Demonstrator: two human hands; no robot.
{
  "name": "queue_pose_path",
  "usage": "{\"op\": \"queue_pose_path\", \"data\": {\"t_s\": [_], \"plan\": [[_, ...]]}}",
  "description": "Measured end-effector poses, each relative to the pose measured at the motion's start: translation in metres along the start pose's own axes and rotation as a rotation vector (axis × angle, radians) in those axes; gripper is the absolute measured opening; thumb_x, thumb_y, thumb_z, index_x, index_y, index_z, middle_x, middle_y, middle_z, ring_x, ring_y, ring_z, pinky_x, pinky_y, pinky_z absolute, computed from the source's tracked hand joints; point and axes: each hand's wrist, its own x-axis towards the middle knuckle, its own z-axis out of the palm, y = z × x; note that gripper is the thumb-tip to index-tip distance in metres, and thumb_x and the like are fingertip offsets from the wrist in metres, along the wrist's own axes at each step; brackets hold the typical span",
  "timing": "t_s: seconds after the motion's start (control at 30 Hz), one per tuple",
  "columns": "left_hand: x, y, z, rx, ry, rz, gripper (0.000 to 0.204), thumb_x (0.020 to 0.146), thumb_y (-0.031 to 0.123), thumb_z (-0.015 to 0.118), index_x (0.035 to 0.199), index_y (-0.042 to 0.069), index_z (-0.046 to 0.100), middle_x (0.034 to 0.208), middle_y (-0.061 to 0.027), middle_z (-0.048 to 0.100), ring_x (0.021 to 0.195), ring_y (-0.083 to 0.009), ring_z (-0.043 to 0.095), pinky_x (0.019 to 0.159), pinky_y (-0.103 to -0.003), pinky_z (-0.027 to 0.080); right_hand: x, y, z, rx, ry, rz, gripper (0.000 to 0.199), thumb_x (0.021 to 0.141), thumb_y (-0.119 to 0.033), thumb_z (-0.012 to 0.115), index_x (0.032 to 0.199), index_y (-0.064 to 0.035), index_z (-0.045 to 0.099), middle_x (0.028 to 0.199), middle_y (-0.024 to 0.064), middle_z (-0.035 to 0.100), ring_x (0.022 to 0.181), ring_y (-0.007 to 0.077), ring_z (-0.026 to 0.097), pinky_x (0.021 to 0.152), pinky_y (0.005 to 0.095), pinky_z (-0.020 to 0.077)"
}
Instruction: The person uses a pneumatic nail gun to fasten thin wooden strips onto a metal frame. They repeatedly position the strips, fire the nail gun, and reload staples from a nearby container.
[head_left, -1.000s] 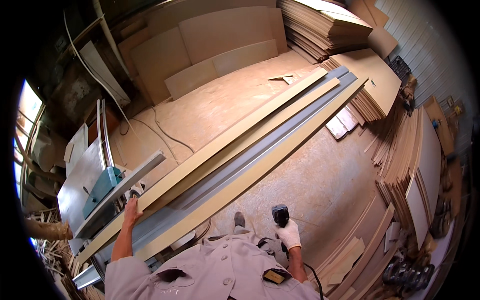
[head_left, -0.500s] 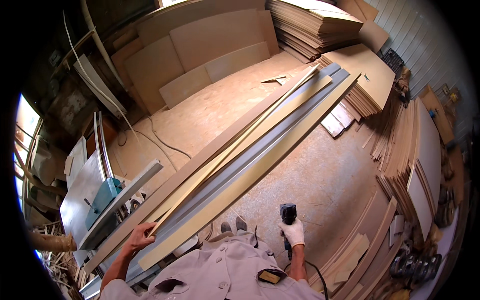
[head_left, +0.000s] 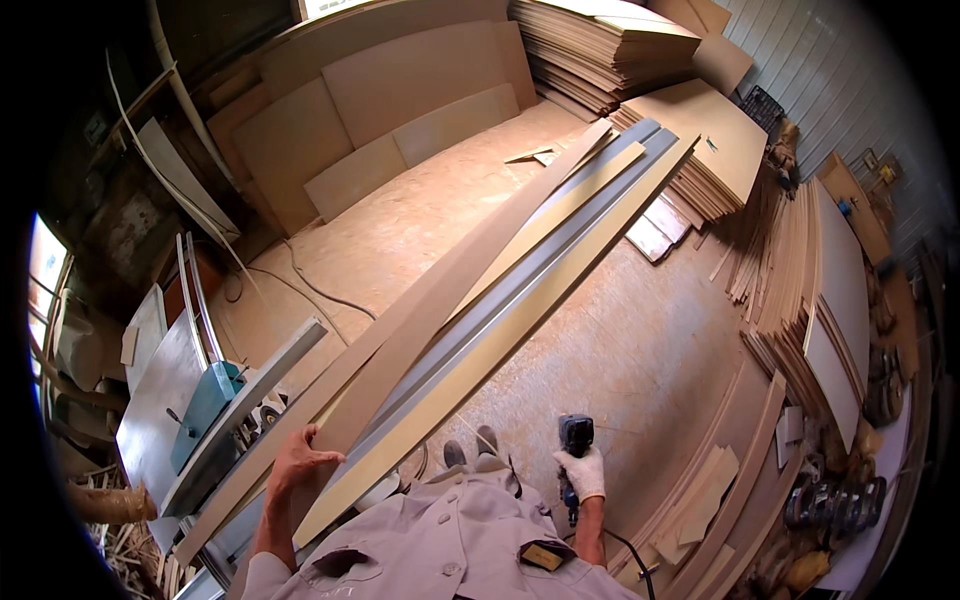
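A long brown wooden strip [head_left: 400, 345] lies flat and slantwise over other long strips on a grey metal beam [head_left: 560, 240]. My left hand [head_left: 305, 458] rests at the strip's near end, thumb stretched across it and fingers apart. A yellowish strip [head_left: 480, 385] runs along the beam's right edge, and another brown strip [head_left: 240, 480] lies on its left side. Low at the right, away from the strips, my right hand [head_left: 583, 472] in a white glove is closed around a black and blue handheld power tool [head_left: 576, 434]. Its exact kind is unclear.
A saw table [head_left: 160, 400] with a teal part stands at the left. Large boards [head_left: 430, 75] lean at the back. Stacked panels [head_left: 690, 140] and upright sheets [head_left: 840, 250] fill the right side. Offcuts [head_left: 710, 490] lie near my right arm, and a dark cord [head_left: 635, 550] trails there.
The brown strip, seen edge-on earlier in my left hand, has turned over to lie flat. The left hand's fingers have spread. My right hand still holds the tool.
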Motion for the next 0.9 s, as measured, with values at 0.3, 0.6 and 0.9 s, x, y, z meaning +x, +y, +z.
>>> {"op": "queue_pose_path", "data": {"t_s": [0.3,0.6,0.9], "plan": [[-0.01,0.076,-0.003,-0.074,0.054,0.288,0.05,0.065,0.019,0.1,0.1,-0.002,0.072,0.089,-0.0012,0.069,0.082,-0.0091,0.059,0.074,-0.027,0.049,0.016,0.034,-0.027,0.117,0.089,-0.011,0.017,0.077,-0.01,0.083,0.086,-0.0027,0.07,0.068,0.0049,0.067,0.051,0.0168,0.062,0.048,0.0334,0.0505],[0.047,0.162,0.051,-0.158,-0.046,0.334,0.033,0.079,0.019,0.092,0.097,0.0,0.072,0.087,0.0016,0.068,0.078,-0.0069,0.057,0.069,-0.025,0.046,0.079,0.017,-0.072,0.125,0.092,0.06,0.023,0.076,-0.014,0.082,0.09,-0.0011,0.07,0.068,0.0063,0.067,0.052,0.0173,0.064,0.05,0.0338,0.0519],[0.13,0.267,0.169,-0.257,-0.136,0.322,0.027,0.091,0.027,0.082,0.091,0.004,0.07,0.082,0.0046,0.064,0.076,-0.0043,0.054,0.066,-0.024,0.044,0.152,-0.027,-0.155,0.092,0.097,0.06,0.02,0.077,-0.014,0.082,0.084,-0.0005,0.069,0.066,0.0062,0.066,0.052,0.0173,0.064,0.049,0.0342,0.0507]]}}
